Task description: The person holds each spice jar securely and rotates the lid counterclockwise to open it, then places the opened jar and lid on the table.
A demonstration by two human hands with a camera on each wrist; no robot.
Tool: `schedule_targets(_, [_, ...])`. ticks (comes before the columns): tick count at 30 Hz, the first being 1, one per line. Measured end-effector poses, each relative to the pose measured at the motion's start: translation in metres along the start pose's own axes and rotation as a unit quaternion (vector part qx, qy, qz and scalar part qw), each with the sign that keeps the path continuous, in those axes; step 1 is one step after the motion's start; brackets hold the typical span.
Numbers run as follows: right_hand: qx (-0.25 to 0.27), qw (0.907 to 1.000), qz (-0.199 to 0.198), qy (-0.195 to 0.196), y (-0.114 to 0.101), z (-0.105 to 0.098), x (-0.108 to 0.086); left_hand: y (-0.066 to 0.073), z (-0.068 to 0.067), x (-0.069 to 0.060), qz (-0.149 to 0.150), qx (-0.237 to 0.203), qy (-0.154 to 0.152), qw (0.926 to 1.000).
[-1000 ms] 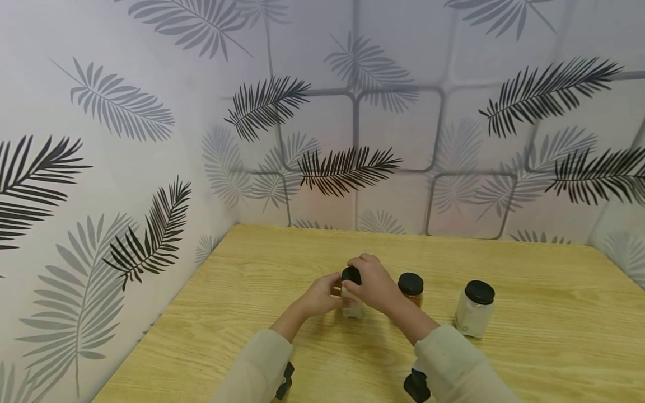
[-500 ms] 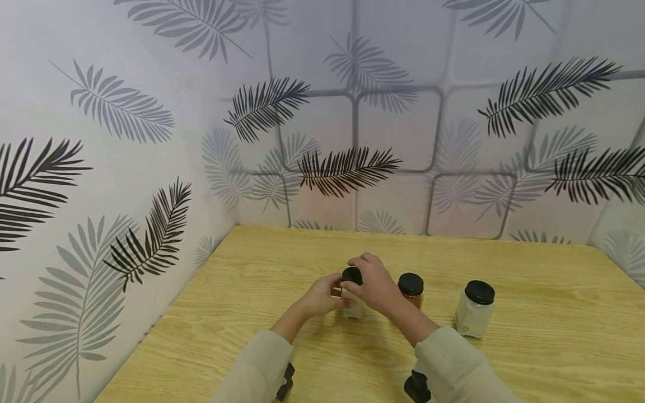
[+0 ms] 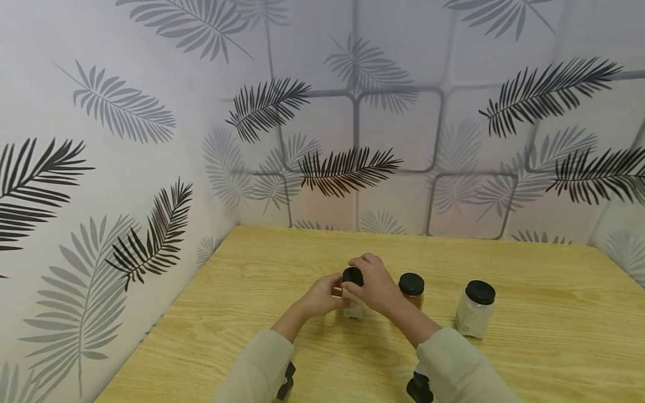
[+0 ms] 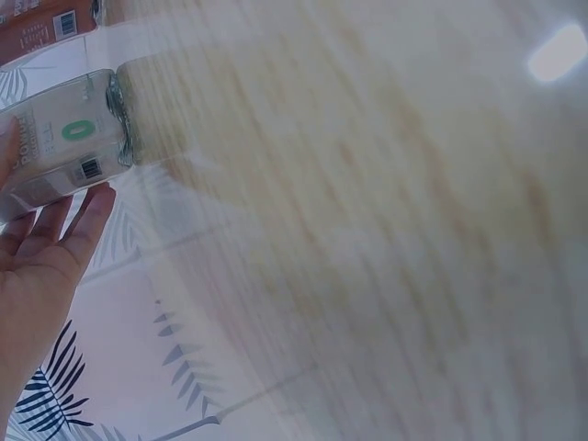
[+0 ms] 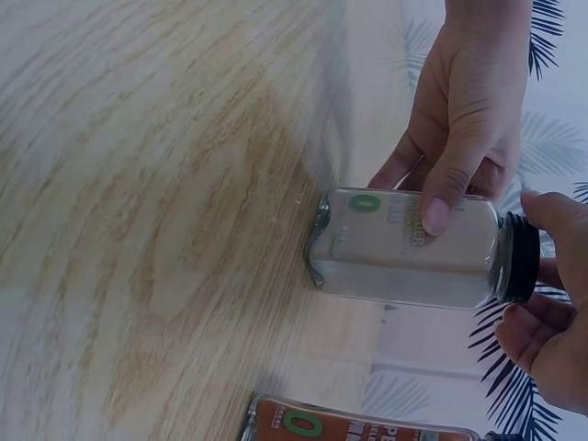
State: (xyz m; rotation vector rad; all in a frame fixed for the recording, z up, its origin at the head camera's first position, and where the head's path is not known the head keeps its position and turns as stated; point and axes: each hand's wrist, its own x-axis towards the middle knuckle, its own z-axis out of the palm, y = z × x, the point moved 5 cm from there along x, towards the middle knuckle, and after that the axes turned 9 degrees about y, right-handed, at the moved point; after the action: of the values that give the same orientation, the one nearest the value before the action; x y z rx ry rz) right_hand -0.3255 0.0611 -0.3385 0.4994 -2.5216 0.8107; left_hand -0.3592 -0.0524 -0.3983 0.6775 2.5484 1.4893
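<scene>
Head view, nearest: pale left sleeve (image 3: 259, 364) and right sleeve (image 3: 461, 361) enter at the bottom edge, black wrist devices (image 3: 286, 382) under them.
Pale-filled jar (image 3: 473, 316): upright on the wood-grain tabletop (image 3: 564, 319), at the far right of the three, capped in black, a green mark low on its side.
Brown jar (image 5: 344, 423): black-capped, in the middle of the row, partly hidden by the right forearm (image 3: 413, 319).
Left hand (image 3: 319, 296): gripping the body of the held jar (image 5: 450, 266), thumb on its face.
Right hand (image 3: 375, 285): clamped on that jar's black lid (image 5: 524, 257), thumb and fingers about the rim.
Held jar: upright on the tabletop, leftmost of the row; clear-walled, pale inside, a green 0 on its label, lid on; how tightly, I cannot tell.
Wall (image 3: 393, 129): grey and black feathery fronds over rounded grey squares, behind the tabletop's far edge.
</scene>
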Motion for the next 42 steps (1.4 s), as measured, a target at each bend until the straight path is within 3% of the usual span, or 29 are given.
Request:
schedule_targets(15, [0.008,0.9998,-0.018,0.000,-0.0020,-0.0022,-0.0007,0.0006,-0.0001,-0.0014,-0.006,0.009,0.000,0.9999])
schedule_targets(36, [0.026,0.9971,-0.046,-0.054,-0.0039,-0.0043,0.0001,0.0008,0.0004,0.0008,0.015,0.000,-0.006,0.9999])
schedule_targets(42, [0.022,0.9972,-0.036,-0.062,-0.0016,-0.0043,0.0010,-0.0004,0.0009,0.0016,0.005,0.002,-0.003,1.0000])
